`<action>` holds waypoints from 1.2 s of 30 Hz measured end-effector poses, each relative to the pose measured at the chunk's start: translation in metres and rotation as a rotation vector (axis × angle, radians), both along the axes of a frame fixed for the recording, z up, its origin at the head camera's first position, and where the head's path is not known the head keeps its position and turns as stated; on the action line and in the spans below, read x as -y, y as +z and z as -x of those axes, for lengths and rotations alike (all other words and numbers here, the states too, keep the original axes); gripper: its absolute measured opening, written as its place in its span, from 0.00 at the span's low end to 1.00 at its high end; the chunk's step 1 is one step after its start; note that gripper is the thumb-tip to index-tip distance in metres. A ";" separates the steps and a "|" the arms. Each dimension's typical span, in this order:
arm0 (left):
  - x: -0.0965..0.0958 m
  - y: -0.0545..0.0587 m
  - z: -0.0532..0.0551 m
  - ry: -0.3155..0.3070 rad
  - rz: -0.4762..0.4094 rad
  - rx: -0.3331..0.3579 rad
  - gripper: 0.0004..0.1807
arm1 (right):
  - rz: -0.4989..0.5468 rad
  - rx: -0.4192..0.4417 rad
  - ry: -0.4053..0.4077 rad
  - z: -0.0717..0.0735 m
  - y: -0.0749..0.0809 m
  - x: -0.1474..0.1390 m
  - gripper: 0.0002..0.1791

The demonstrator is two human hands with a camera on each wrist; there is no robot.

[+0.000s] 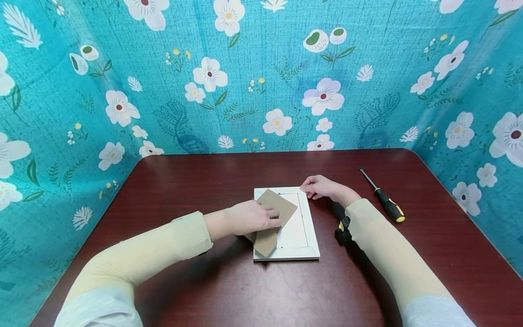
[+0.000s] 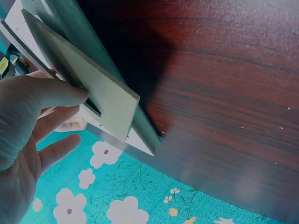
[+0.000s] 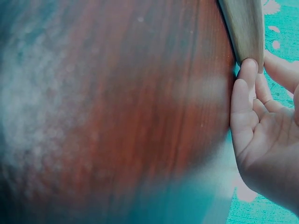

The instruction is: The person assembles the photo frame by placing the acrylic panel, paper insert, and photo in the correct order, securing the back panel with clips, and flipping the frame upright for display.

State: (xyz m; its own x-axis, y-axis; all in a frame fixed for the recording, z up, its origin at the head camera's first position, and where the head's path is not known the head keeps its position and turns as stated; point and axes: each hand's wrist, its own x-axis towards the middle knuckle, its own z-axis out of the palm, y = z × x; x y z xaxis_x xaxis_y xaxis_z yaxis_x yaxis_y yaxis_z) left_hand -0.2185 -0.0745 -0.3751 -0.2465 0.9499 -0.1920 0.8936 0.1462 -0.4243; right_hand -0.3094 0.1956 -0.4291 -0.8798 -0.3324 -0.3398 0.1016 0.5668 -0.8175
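Left hand [image 2: 28, 126], boards [image 2: 100, 93] past frame edge [image 2: 79, 35]

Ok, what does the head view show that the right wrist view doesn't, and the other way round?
Only the head view shows the screwdriver, the left hand and the brown boards it holds over the frame.

Only the right wrist view shows the palm side of the right hand, close up.

Both share that hand at the frame's edge, the tabletop and the flowered cloth.
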 end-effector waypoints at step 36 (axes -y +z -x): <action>-0.023 0.007 0.003 -0.023 -0.049 -0.039 0.24 | 0.017 0.015 -0.001 -0.001 0.001 0.000 0.14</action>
State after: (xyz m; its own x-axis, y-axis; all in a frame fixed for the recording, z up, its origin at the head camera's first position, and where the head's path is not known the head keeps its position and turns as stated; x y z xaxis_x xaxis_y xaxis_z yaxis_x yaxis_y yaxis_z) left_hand -0.2210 -0.0520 -0.3680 -0.2305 0.9635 -0.1361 0.8801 0.1468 -0.4516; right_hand -0.3087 0.1953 -0.4281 -0.8748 -0.3378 -0.3474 0.1143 0.5529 -0.8254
